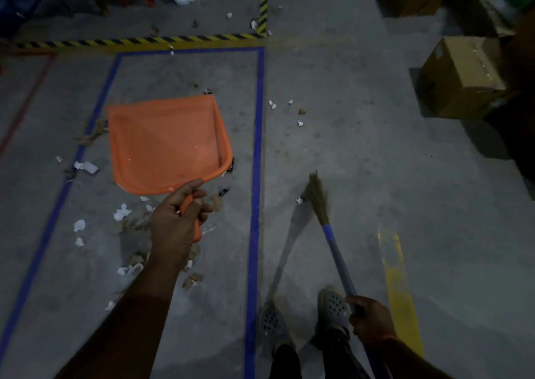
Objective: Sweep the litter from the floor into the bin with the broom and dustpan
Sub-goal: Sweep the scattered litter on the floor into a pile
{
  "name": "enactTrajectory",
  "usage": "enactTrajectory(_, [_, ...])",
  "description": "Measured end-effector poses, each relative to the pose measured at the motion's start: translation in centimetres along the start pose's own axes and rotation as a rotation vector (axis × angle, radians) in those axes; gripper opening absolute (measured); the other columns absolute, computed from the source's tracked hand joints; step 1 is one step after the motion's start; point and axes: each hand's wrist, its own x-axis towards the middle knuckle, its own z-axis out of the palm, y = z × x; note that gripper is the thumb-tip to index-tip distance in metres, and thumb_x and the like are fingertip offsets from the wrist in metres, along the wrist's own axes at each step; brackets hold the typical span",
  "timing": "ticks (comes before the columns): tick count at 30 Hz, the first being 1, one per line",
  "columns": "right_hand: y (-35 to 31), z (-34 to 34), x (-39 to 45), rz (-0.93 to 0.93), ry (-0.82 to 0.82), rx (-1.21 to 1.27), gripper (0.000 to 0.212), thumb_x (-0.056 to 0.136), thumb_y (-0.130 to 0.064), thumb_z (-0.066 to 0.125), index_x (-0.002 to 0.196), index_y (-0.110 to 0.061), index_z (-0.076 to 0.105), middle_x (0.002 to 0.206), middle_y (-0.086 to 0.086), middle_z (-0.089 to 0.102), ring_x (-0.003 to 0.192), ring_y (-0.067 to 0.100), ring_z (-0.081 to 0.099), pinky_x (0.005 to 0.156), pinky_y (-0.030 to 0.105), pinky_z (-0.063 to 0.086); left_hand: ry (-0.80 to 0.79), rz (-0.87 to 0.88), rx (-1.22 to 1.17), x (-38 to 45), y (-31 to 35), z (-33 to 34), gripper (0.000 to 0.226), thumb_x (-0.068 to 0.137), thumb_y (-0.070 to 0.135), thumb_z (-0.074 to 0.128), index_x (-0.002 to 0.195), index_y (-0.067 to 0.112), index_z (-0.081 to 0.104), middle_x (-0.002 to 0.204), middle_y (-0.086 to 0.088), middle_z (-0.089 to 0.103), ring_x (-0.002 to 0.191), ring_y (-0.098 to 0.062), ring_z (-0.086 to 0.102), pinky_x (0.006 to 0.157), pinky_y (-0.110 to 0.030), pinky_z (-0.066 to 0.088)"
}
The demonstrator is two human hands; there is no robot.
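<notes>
Out in front of my left hand (178,219) the orange dustpan (166,144) hangs tilted above the floor (362,152), my fingers wrapped tight around its handle, and the pan looks bare, nothing in it but a fleck or two. Down by my right hand (369,319), fist closed on the shaft, the broom (320,202) angles forward with its bristles near the concrete, a white scrap right beside them. So by my read we're barely started: the litter is all still out there. Paper scraps (123,212) and brown bits lie thick just beneath and to the left of my left hand, and more white crumbs (272,105) sit well ahead of the broom, with stragglers further off along the striped tape (139,42). No bin in sight from here, I can't tell where it stands. What's left, I reckon, is everything: gather the pile, set the pan down, sweep in, find that bin, tip.
</notes>
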Motion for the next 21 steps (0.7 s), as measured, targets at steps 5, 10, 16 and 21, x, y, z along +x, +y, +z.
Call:
enactTrajectory(5, [-2.8, 3.8, -1.7, -0.044, -0.145, -0.039, 0.032, 0.077, -0.020, 0.070, 0.105, -0.038, 0.073, 0.107, -0.002, 0.074, 0.103, 0.018, 0.069, 0.083, 0.013, 0.045, 0.005, 0.002, 0.002, -0.5, -0.3, -0.4, 0.034, 0.097, -0.009, 0.052, 0.126, 0.005, 0.064, 0.104, -0.008, 0.068, 0.067, -0.007, 0.066, 0.061, -0.017, 0.053])
enactTrajectory(10, [-7.9, 6.8, -1.5, -0.100, -0.226, 0.020, 0.037, 0.079, -0.016, 0.062, 0.101, -0.045, 0.069, 0.100, -0.013, 0.070, 0.084, 0.002, 0.065, 0.074, 0.007, 0.052, 0.016, 0.005, 0.022, -0.7, -0.5, -1.5, 0.035, 0.098, -0.008, 0.051, 0.127, 0.005, 0.064, 0.105, -0.010, 0.069, 0.067, -0.009, 0.065, 0.059, -0.019, 0.052])
enactTrajectory(16, [-13.3, 7.4, 0.5, -0.259, -0.247, 0.019, 0.036, 0.082, -0.008, 0.068, 0.112, -0.026, 0.072, 0.113, -0.003, 0.069, 0.086, 0.006, 0.063, 0.079, 0.012, 0.051, 0.046, -0.006, -0.017, -0.6, -0.8, -3.1, 0.035, 0.098, -0.006, 0.052, 0.125, 0.011, 0.066, 0.103, -0.006, 0.071, 0.075, -0.014, 0.066, 0.062, -0.020, 0.053])
enactTrajectory(21, [-14.8, 7.2, 1.3, -0.278, -0.273, 0.048, 0.040, 0.079, -0.004, 0.071, 0.111, -0.029, 0.071, 0.114, -0.003, 0.066, 0.087, 0.014, 0.067, 0.081, 0.021, 0.057, 0.055, -0.003, -0.045, -0.8, -1.1, -3.7, 0.037, 0.098, -0.006, 0.052, 0.119, 0.019, 0.068, 0.105, -0.010, 0.070, 0.076, -0.017, 0.065, 0.061, -0.020, 0.052])
